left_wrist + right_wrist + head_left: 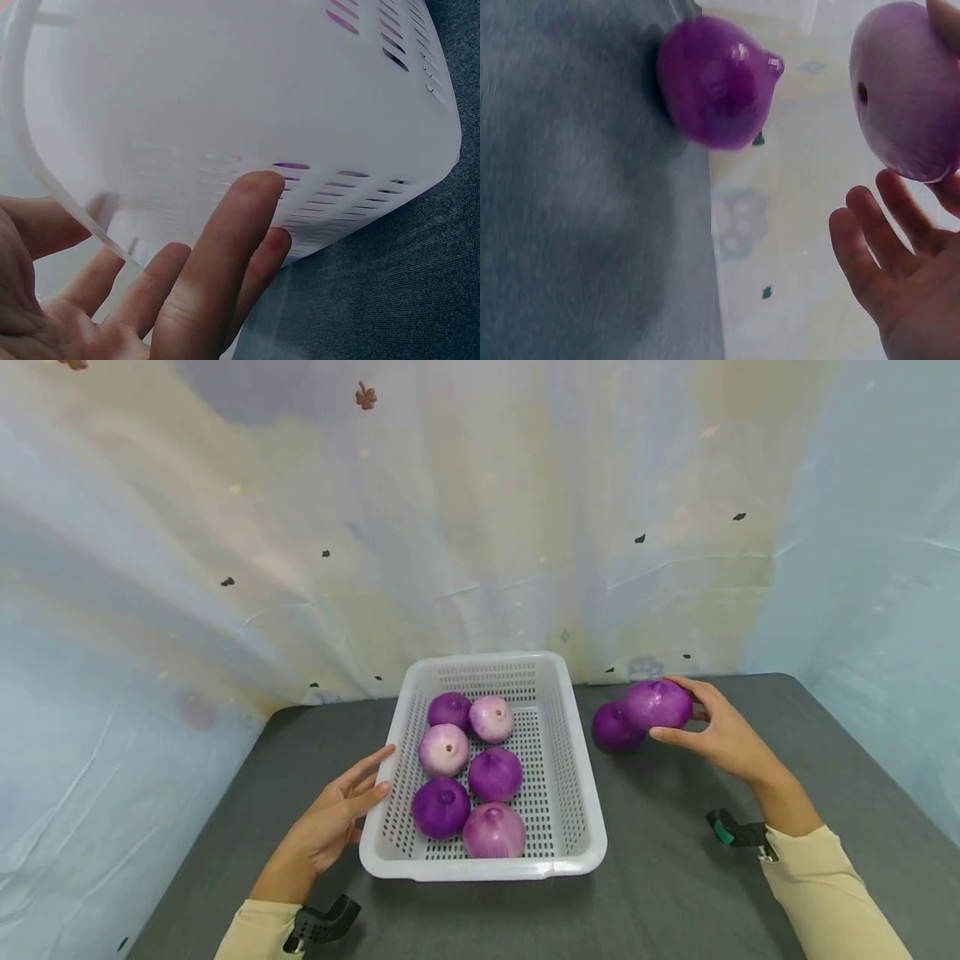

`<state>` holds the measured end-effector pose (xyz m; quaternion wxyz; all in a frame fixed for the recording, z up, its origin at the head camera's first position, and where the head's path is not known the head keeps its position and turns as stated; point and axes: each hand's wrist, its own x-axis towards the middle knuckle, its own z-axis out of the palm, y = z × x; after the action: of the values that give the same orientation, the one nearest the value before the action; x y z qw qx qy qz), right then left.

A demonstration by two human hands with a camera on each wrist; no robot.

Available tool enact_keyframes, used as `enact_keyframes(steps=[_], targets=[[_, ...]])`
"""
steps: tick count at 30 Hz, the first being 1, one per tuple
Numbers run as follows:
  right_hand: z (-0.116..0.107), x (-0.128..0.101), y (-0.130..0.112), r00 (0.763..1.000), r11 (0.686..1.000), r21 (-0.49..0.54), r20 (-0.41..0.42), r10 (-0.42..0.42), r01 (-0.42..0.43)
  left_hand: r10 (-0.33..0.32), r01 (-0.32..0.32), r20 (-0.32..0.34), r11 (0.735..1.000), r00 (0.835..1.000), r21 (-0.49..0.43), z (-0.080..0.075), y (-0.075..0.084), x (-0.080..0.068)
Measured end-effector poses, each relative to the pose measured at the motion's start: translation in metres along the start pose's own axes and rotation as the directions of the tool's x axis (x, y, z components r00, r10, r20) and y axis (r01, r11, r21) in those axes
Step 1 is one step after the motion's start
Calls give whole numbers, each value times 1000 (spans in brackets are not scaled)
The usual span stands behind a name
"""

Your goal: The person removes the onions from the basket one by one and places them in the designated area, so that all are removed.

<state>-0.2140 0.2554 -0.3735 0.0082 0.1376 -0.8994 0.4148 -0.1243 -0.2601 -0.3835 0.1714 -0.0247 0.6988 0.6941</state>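
Note:
My right hand [723, 731] holds a purple onion [660, 704] between thumb and fingers, off the table. In the right wrist view, the other fingers [866, 240] spread below this onion [907, 90]. Just left of it, another purple onion [617, 727] rests on the table, partly overlapped in the head view. My left hand [330, 818] is at the left side of a white plastic basket [588, 810]. Its thumb and a finger reach over the rim, while other fingers [225, 240] lie along the outer wall. Inside the basket sit several onions, including a pale one [443, 750] and a pinkish one [494, 831].
A dark grey cloth covers the table [660, 893]. Behind it hangs a pale patterned curtain [480, 527], right at the table's back edge. The basket's right half shows its bare slotted floor [536, 760].

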Motion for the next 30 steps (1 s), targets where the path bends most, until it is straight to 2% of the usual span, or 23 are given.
enact_keyframes(steps=[16,24,30], targets=[[-9,5,29,998,993,-93,-4,68,-68,-11,11,-7,1000,1000,-9,1,3,-2],[-7,9,43,995,970,-223,-4,100,-98,-11,11,-12,1000,1000,3,0,2,-1],[-6,10,51,992,955,-272,5,129,-123,-9,9,-17,1000,1000,7,0,1,-1]])
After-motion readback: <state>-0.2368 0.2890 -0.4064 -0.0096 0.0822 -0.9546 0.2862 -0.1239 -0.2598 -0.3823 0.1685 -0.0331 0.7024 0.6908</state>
